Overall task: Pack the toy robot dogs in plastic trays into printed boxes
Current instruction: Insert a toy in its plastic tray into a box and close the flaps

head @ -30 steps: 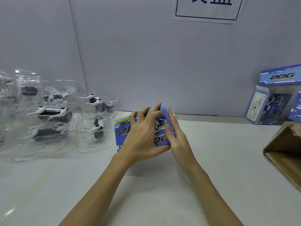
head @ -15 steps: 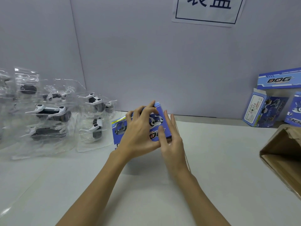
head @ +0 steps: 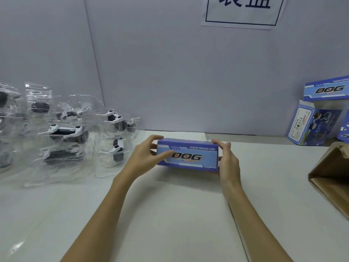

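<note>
At the far left of the white worktop [head: 170, 214] lies a loose heap of clear, crinkled plastic trays [head: 62, 133], each moulded round a black-and-white toy robot dog [head: 65, 132]; the nearest tray [head: 115, 146] sits just beside the person's left wrist, its dog on end. The trays overlap one another, so how many there are cannot be told.

The left hand [head: 146, 157] grasps the left end of a closed blue rectangular printed cardboard box [head: 188, 155], thumb across the front face by the "DOG" lettering, fingers curled over the top edge. The box is held level near the middle of the worktop, long side towards the camera; whether its underside touches the surface cannot be told. The right hand [head: 226, 159] grasps the right end, fingers over the top corner, palm against the end face.

Behind stands a plain grey partition [head: 170, 72] bearing a white paper sign [head: 243, 12] with a dark border. At the right, against the partition, are more blue printed boxes [head: 314, 129], one with its top flap [head: 327, 90] raised. At the right edge, a brown corrugated cardboard carton [head: 332, 178] lies with its opening towards the hands.
</note>
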